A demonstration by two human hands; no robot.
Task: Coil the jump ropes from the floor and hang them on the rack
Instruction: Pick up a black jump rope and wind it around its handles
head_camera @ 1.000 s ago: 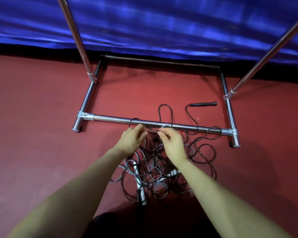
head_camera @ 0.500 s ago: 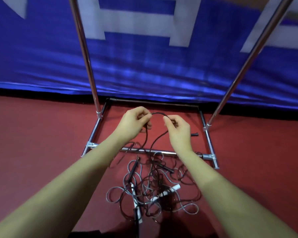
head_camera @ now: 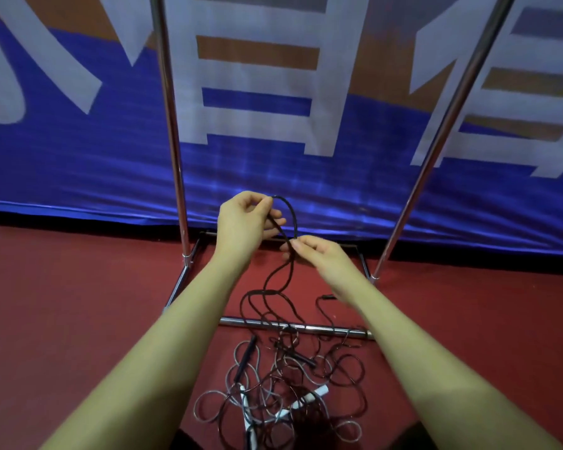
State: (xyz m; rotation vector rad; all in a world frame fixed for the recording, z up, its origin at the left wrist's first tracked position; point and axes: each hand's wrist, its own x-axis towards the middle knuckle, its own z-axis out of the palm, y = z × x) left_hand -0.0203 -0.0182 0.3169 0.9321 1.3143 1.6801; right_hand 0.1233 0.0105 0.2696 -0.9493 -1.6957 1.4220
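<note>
My two arms come into the picture from the lower edge, and both are bare along all the length that shows. My left forearm [head_camera: 150, 345] and my right forearm [head_camera: 436, 352] are smooth, with the skin uncovered from the edge of the frame to the wrist. My left grip [head_camera: 244, 222] and my right grip [head_camera: 322, 258] are bare also, and the fingers are slim. Low between the arms shows a dark cloth [head_camera: 407, 436]; which garment it is I cannot tell.
</note>
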